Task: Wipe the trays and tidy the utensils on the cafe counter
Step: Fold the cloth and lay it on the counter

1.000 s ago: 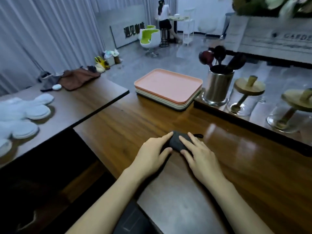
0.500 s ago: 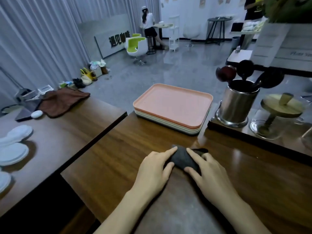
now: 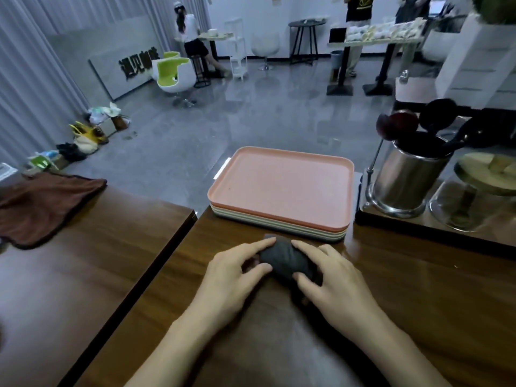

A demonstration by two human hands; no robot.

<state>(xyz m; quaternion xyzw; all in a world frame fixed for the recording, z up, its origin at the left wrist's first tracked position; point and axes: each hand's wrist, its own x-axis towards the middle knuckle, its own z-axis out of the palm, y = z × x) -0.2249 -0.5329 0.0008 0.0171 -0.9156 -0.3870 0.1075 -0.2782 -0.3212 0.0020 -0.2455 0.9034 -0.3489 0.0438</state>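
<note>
While my left hand (image 3: pixel 231 277) and right hand (image 3: pixel 332 280) both pinch the dark cloth (image 3: pixel 282 259) on the counter (image 3: pixel 418 291), the stack of trays (image 3: pixel 282 185) sits just at its far side.

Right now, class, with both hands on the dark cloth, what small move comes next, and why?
Probably lift the dark cloth onto the pink tray: left hand and right hand both hold it, and that tray sits just beyond.
</note>
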